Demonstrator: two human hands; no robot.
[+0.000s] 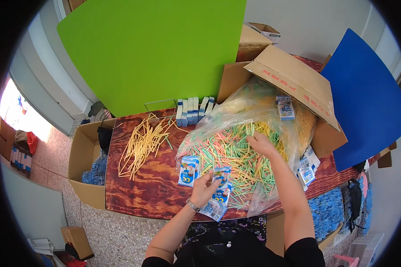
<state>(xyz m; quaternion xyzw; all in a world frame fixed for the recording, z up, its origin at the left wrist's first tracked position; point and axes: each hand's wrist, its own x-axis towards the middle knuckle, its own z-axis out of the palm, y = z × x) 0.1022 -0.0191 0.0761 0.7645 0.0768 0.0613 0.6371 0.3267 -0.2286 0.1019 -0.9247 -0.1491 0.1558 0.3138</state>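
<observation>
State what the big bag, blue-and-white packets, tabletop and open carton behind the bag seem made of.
Big bag: thin, glossy plastic film, see-through and creased with highlights.
Blue-and-white packets: probably shiny plastic film, judging by their wrinkled pouch surfaces.
Tabletop: smooth-looking, streaked reddish-brown wood grain; real wood or a printed surface, I can't tell.
Open carton: matte brown cardboard, shown by its stiff, folded flaps.

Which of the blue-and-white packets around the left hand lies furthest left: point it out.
The packet left of the left hand, by the clear bag; the others lie further right.
</observation>
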